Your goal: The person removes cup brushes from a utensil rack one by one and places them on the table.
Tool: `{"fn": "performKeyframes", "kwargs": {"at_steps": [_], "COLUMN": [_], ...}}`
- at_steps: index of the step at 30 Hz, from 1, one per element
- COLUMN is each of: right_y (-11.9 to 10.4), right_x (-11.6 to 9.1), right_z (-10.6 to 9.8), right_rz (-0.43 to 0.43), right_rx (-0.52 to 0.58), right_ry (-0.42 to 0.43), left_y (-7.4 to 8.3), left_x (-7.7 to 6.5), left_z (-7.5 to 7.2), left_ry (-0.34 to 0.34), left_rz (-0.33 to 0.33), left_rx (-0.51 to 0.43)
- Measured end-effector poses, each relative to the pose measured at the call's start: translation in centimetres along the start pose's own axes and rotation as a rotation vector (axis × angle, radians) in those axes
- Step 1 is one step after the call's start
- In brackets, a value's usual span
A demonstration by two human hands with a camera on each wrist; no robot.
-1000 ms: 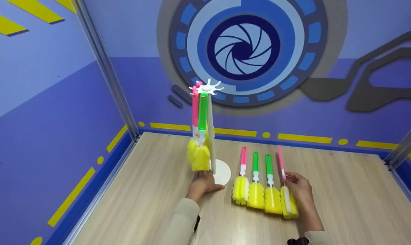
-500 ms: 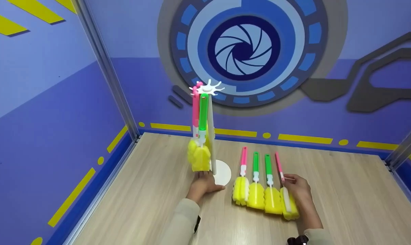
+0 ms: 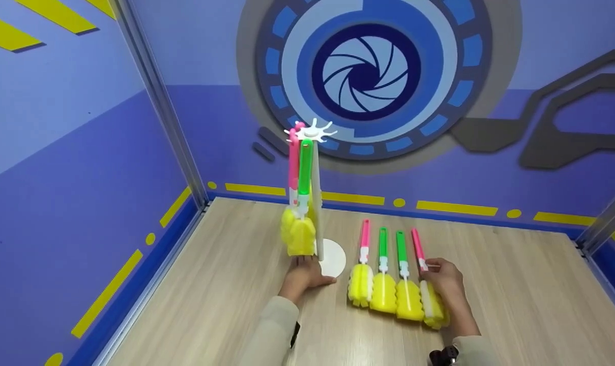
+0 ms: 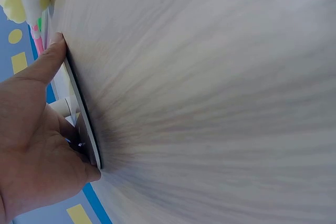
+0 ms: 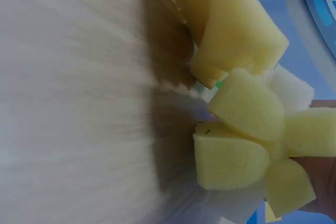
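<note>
In the head view my left hand (image 3: 303, 278) is at the round white base (image 3: 333, 259) of an upright stand. The left wrist view shows my thumb and fingers gripping the base's rim (image 4: 84, 111). Bottle brushes with yellow sponge heads hang on the stand's left side, one green-handled (image 3: 305, 168), others pink-handled (image 3: 293, 165). My right hand (image 3: 448, 284) pinches a pink-handled bottle brush (image 3: 417, 245) at its white neck, its handle leaning left. Close in the right wrist view, this brush's sponge head (image 5: 236, 156) hides most of the hand.
Left of the right hand, a pink-handled brush (image 3: 364, 239) and two green-handled ones (image 3: 383, 244) lie side by side on the wooden table (image 3: 226, 284). The stand's white top (image 3: 312, 133) has several curved hooks. Blue printed walls (image 3: 210, 137) enclose the table.
The handle of the brush in my right hand has swung slightly left and its top has lowered. My right hand has shifted a little left. The left hand and stand hold still.
</note>
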State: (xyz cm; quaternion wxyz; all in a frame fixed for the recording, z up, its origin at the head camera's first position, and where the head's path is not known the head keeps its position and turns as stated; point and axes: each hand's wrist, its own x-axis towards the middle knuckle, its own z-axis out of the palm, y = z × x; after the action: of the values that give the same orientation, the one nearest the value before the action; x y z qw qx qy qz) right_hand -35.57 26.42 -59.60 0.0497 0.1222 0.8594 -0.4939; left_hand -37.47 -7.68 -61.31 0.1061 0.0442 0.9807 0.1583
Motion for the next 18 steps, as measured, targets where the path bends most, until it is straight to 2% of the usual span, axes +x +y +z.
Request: {"fn": "performKeyframes", "kwargs": {"at_steps": [6, 8, 13, 15, 18], "right_y": [-0.1, -0.2, -0.4, -0.5, -0.7], "right_x": [0.0, 0.0, 0.0, 0.0, 0.0], "right_z": [0.2, 0.2, 0.2, 0.3, 0.4], "right_rz": [-0.005, -0.001, -0.042, -0.057, -0.056], "right_rx": [-0.025, -0.023, -0.063, -0.091, -0.116], "right_ry": [0.003, 0.001, 0.019, 0.024, 0.027], "left_y": [0.5, 0.2, 0.2, 0.5, 0.2], "left_x": [-1.0, -0.6, -0.8, -1.3, -0.5], "left_z": [-1.3, -0.7, -0.8, -1.4, -0.8], "left_ry": [-0.009, 0.015, 0.022, -0.002, -0.006], "left_rz": [0.005, 0.015, 0.019, 0.01, 0.0], "left_rx": [-0.016, -0.007, 0.025, 0.031, 0.043]}}
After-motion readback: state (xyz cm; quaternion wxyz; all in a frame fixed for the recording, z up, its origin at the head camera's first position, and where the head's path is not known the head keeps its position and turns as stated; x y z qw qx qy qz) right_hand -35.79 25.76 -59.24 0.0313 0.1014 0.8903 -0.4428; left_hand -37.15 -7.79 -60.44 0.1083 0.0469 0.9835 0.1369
